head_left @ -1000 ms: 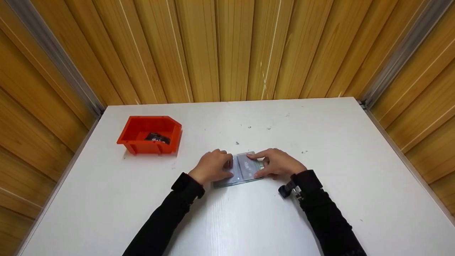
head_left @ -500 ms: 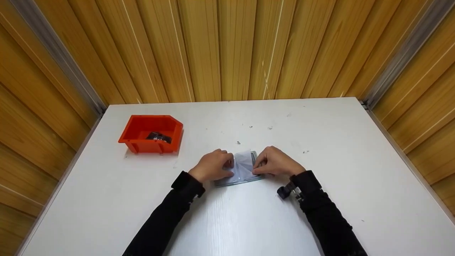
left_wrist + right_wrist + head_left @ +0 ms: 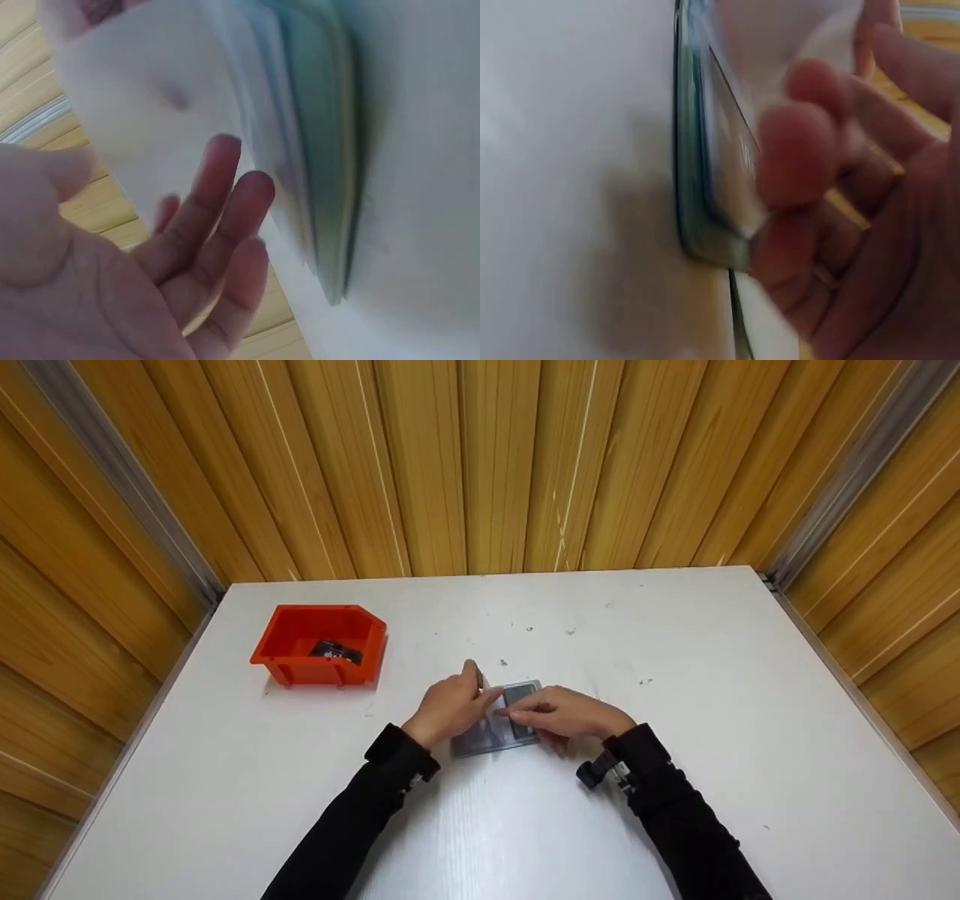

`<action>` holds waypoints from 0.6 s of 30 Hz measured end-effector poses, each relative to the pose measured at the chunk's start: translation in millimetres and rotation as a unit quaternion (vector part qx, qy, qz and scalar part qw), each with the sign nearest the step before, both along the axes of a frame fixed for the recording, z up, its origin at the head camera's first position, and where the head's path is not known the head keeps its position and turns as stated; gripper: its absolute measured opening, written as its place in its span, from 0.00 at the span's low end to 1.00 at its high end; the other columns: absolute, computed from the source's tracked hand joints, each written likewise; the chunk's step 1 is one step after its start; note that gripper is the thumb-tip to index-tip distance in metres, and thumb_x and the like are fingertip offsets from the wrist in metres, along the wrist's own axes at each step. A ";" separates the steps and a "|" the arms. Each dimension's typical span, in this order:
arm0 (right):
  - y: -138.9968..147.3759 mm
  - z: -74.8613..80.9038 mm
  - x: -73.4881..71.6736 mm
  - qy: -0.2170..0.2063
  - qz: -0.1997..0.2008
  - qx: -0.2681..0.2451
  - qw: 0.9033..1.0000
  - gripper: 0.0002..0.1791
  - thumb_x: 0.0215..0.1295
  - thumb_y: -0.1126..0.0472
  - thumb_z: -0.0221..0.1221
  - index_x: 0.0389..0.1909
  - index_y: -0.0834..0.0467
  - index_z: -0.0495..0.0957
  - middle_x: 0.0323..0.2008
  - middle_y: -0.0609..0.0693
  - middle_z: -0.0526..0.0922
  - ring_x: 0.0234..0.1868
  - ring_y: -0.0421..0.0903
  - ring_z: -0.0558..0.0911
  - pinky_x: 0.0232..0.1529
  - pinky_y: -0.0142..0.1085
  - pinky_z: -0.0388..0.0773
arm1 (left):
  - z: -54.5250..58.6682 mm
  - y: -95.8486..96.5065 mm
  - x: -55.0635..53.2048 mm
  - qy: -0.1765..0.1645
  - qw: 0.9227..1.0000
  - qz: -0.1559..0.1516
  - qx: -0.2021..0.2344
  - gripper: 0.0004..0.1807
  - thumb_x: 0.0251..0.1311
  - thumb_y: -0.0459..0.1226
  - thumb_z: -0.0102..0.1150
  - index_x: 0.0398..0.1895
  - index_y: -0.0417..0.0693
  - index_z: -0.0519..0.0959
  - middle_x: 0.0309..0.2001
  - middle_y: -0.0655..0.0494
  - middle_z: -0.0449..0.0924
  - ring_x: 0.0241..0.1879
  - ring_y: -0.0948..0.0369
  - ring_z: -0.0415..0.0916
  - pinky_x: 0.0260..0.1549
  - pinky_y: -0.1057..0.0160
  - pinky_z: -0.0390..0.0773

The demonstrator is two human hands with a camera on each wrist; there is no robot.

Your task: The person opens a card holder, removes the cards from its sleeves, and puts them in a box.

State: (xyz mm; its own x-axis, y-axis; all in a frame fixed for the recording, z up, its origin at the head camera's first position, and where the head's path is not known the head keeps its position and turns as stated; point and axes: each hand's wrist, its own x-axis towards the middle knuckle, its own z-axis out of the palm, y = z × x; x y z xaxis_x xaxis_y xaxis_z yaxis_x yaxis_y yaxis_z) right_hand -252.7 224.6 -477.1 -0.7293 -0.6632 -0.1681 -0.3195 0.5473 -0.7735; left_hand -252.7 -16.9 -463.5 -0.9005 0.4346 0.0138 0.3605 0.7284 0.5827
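Note:
A thin booklet of clear plastic sleeves, like a card holder (image 3: 480,745), lies on the table between the two hands. A translucent page (image 3: 142,67) of it stands raised in the left wrist view. My left hand (image 3: 448,705) is at the booklet's left side, fingers spread and loosely bent around no object. From the other side my right hand (image 3: 568,712) reaches over the booklet, its fingertips against the raised page; a fingertip shows dimly through the sheet. On the booklet's right half a dark grey rectangle (image 3: 519,691) is uncovered. Both wrist views are blurred.
An orange-red bin (image 3: 274,649) with a black printed packet (image 3: 336,652) inside stands at the back left of the white table (image 3: 675,645). Wood-patterned walls (image 3: 487,465) rise at the back and both sides.
The right hand has moved left with the page, which has lifted off the right half and uncovered the dark rectangle. The left hand's fingers have come up off the booklet.

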 end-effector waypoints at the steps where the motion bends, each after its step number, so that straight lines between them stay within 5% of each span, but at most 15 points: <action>1: -1.8 0.5 1.3 0.004 0.001 0.018 1.000 0.18 0.77 0.48 0.58 0.62 0.47 0.83 0.22 0.43 0.77 0.18 0.37 0.74 0.25 0.32 0.75 | -0.1 0.1 0.1 0.005 1.000 0.007 -0.004 0.14 0.74 0.44 0.57 0.45 0.43 0.69 0.25 0.55 0.72 0.25 0.58 0.69 0.29 0.60 0.68; 10: 9.9 2.8 -1.3 0.084 -0.057 0.127 0.987 0.36 0.61 0.49 0.73 0.71 0.43 0.75 0.22 0.41 0.72 0.25 0.38 0.72 0.30 0.33 0.68 | -1.8 -2.9 -3.8 0.007 0.997 0.047 -0.054 0.26 0.61 0.35 0.68 0.57 0.45 0.66 0.29 0.49 0.81 0.26 0.55 0.73 0.29 0.56 0.71; 18: 16.0 3.2 -4.5 0.062 -0.110 0.134 0.983 0.41 0.51 0.49 0.79 0.69 0.40 0.77 0.23 0.43 0.75 0.25 0.40 0.72 0.28 0.33 0.67 | -3.0 -9.9 -7.3 0.008 0.997 0.016 -0.077 0.11 0.61 0.36 0.69 0.44 0.52 0.79 0.27 0.54 0.78 0.30 0.55 0.74 0.31 0.58 0.67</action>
